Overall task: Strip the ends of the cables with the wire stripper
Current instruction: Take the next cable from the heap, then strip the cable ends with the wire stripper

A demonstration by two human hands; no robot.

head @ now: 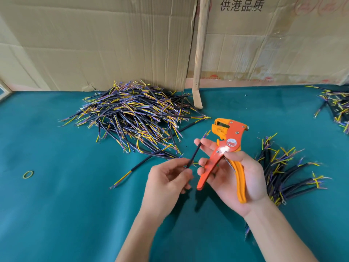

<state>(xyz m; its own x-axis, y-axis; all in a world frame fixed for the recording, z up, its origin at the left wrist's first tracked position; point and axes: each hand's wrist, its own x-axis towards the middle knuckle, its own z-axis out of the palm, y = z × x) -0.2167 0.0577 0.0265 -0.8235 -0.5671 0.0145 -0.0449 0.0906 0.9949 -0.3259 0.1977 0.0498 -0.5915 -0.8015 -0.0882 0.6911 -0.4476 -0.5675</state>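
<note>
Four black printed Chinese characters, 供港品质, stand near the top of the right-hand cardboard sheet (264, 35) propped behind the tabletop. Faint red round marks at that sheet's upper right corner and red print along its bottom edge are too pale to read. The round sticker (232, 142) on the wire stripper (226, 148) carries small print, too blurred to make out.
</note>
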